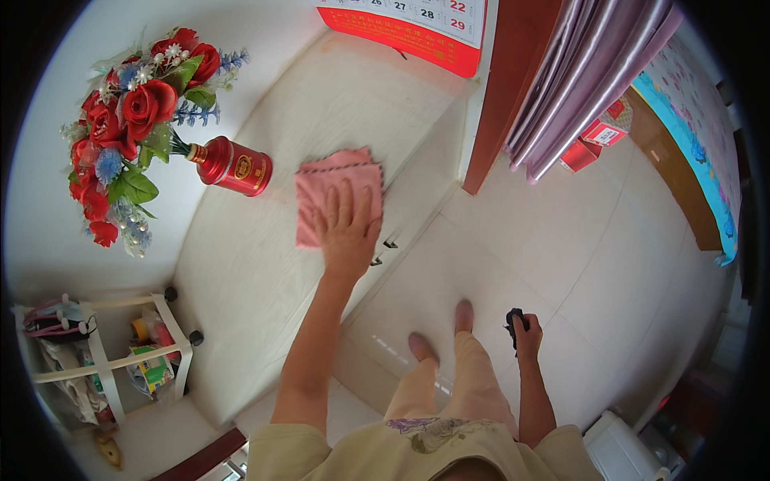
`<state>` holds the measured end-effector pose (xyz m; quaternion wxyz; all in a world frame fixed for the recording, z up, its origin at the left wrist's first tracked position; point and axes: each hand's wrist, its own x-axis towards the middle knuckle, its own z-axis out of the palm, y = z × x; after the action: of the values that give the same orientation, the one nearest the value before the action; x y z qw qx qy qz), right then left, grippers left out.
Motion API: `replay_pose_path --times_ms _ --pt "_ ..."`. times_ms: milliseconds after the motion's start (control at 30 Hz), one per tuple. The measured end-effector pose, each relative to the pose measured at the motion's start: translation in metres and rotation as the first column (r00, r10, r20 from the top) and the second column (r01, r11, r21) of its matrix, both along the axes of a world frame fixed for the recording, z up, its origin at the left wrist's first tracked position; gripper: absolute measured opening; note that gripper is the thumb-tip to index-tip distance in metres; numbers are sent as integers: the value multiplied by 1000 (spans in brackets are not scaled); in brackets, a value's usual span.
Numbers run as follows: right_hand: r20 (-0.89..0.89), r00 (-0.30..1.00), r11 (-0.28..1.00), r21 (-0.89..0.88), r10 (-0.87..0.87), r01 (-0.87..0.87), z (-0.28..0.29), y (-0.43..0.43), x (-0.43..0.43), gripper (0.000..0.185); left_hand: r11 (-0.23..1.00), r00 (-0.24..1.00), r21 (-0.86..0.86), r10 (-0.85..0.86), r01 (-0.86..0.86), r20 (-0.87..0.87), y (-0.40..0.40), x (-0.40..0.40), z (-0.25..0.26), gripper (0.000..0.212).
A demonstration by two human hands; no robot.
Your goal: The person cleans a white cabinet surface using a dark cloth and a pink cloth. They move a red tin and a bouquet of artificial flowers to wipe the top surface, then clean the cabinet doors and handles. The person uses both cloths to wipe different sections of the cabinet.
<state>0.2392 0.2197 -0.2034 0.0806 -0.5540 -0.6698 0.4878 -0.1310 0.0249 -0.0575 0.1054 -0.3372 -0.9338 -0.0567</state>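
My left hand (348, 234) lies flat, fingers spread, on a folded pink cloth (313, 198) with a dark stitched edge, pressed to the pale wood-grain top of a cabinet (258, 258). Left of the cloth stands a red bottle (243, 166) that holds a bouquet of artificial red roses (141, 111) with blue and white sprigs. Out over the floor on the right, my right hand (528, 337) is closed around a small black object (514, 327); its kind cannot be told.
A white rack (102, 367) of packets stands at the cabinet's left end. A red calendar (409, 36) hangs over the far end. Beyond a brown door frame (511, 78) are a purple curtain (577, 90), red boxes (604, 129) and a bed (677, 162). Two handles (390, 244) project from the cabinet front.
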Motion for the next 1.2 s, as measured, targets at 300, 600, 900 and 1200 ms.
replay_pose_path --times_ms 300,600,900,1200 --pt "-54 997 980 -192 -53 41 -13 4 7 21 975 982 -171 157 -139 101 -146 57 4 55" --pt "-435 786 762 -644 -439 70 -20 -4 -125 29 997 998 -69 24 -20 63 -5 -59 -4 52" --pt "-853 306 886 -460 -422 -61 44 45 -358 30 999 999 -30 -20 21 29 4 -64 -8 48" --pt "-858 511 994 95 53 58 34 17 -422 47 999 998 -23 -40 42 53 1 -61 -7 48"
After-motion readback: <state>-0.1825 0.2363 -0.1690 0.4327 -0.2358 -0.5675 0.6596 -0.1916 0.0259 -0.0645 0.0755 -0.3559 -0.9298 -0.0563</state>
